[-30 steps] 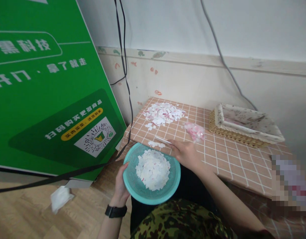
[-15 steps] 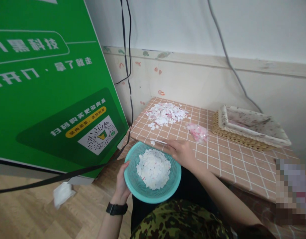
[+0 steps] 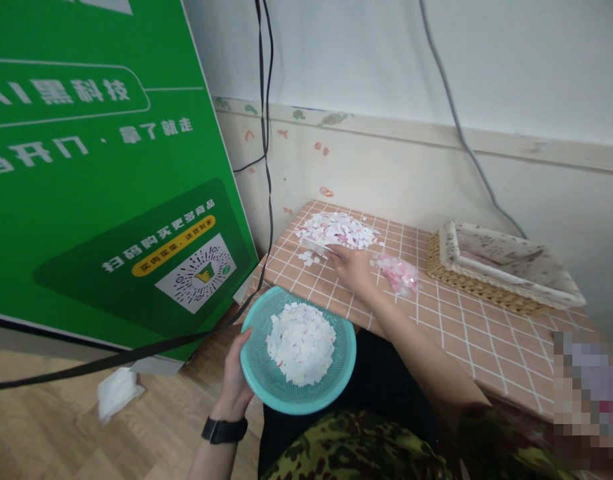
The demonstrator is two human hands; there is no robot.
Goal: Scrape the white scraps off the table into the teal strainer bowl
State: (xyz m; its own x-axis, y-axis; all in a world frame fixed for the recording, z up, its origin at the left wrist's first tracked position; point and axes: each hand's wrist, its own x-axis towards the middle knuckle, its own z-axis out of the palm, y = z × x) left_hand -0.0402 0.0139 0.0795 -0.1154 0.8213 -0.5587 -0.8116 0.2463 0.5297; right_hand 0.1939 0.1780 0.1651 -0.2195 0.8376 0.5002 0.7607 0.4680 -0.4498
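My left hand [image 3: 239, 370] grips the left rim of a teal plastic colander [image 3: 342, 373], held over my lap at the table's edge. Inside it lies a heap of small white paper scraps [image 3: 301, 343], a few with reddish marks. My right hand [image 3: 354, 267] is closed on a thin, flat white card-like piece [image 3: 314, 247], whose exact kind I cannot make out. That piece is at the front of a pile of white and pinkish paper scraps [image 3: 339, 227] on the table. A clear bag with pink contents [image 3: 397, 273] lies just right of my right hand.
The table wears a brown checked cloth [image 3: 446, 327]. A woven basket with cloth lining [image 3: 506, 267] stands at its right, near the wall. Black cables [image 3: 267, 167] hang beside a green panel [image 3: 111, 220]. A white packet [image 3: 117, 393] lies on the floor.
My right hand has moved from above the colander's far rim forward to the paper pile, still holding the flat white piece. The colander has shifted slightly left in view with my left hand.
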